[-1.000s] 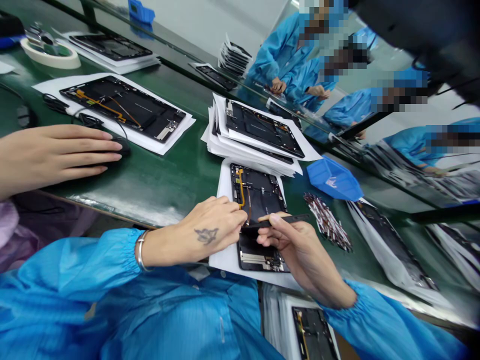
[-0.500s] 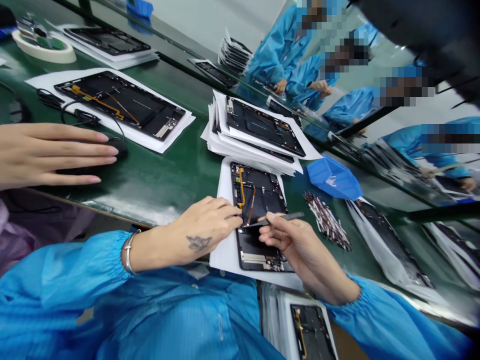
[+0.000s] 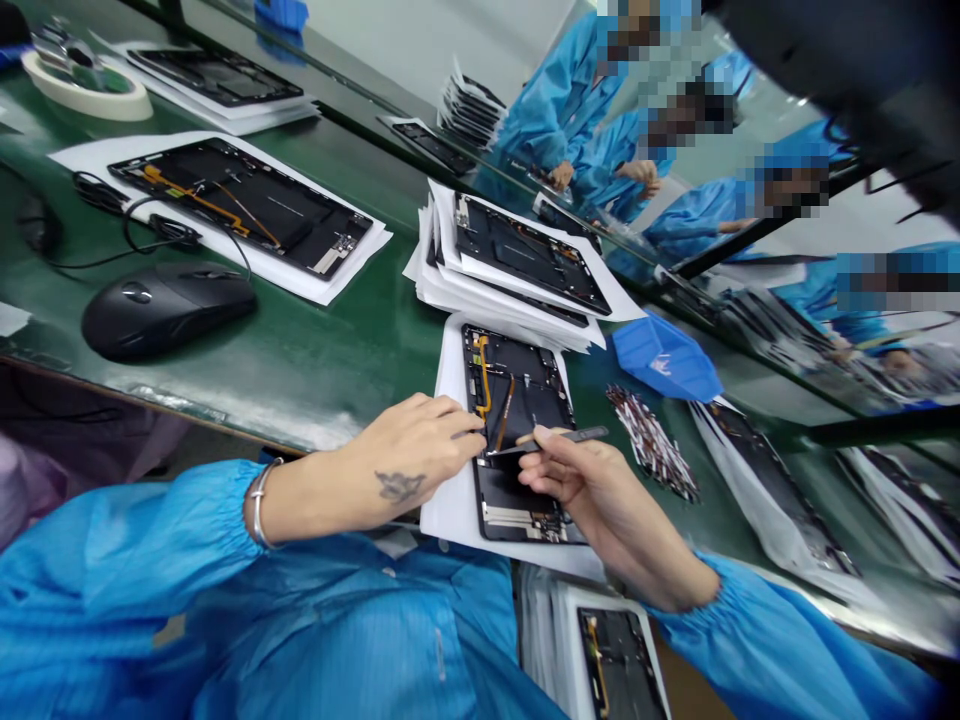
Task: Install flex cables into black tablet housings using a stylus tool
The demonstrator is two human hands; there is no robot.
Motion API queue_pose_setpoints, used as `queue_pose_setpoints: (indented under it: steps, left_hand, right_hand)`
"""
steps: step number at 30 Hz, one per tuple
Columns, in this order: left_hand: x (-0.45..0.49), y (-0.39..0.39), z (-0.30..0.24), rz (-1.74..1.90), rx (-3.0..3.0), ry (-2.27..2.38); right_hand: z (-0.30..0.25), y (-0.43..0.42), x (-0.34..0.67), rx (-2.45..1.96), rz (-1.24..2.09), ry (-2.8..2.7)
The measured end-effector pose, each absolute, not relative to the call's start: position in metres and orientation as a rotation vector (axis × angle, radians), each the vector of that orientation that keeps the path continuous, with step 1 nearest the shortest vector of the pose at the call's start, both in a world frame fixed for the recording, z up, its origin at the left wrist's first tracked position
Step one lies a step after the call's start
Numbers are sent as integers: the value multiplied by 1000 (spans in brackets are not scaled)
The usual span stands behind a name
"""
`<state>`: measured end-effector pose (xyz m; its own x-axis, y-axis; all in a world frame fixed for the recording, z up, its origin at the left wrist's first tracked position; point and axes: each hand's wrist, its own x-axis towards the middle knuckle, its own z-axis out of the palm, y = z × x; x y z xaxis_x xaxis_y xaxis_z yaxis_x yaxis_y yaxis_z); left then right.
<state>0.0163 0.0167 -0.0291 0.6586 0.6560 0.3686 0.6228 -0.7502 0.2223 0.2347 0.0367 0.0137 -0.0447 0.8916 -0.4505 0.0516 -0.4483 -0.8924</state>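
Observation:
An opened tablet (image 3: pixel 525 395) lies face down on a white sheet (image 3: pixel 448 400), its black inner housing showing an orange flex cable (image 3: pixel 486 375). My left hand (image 3: pixel 420 450), with a metal bangle (image 3: pixel 259 505) at the wrist, has its fingertips on the tablet's left side. Whether they pinch anything is hidden. My right hand (image 3: pixel 592 490) grips slim dark tweezers (image 3: pixel 566 438), whose tips sit over the tablet's middle, close to my left fingertips. Both blue sleeves reach the hands from the bottom of the view.
A stack of tablets on paper (image 3: pixel 517 255) stands just beyond my hands. Another tablet (image 3: pixel 240 205) and a black mouse (image 3: pixel 169 310) lie at left, on the green mat (image 3: pixel 352 340). At right are a blue bag (image 3: pixel 664 357) and a pile of small striped parts (image 3: pixel 651 440).
A hand that lay over the mouse at left has withdrawn, leaving the mouse in full view. My left hand has shifted slightly left since the oldest frame, and the tweezers stay over the tablet.

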Motion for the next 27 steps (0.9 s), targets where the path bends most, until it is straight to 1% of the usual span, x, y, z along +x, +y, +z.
queue_pose_setpoints:
  steps: [27]
  left_hand:
    - [15, 16, -25, 645, 2758, 1057]
  right_hand:
    - [14, 37, 232, -1554, 1565, -1096]
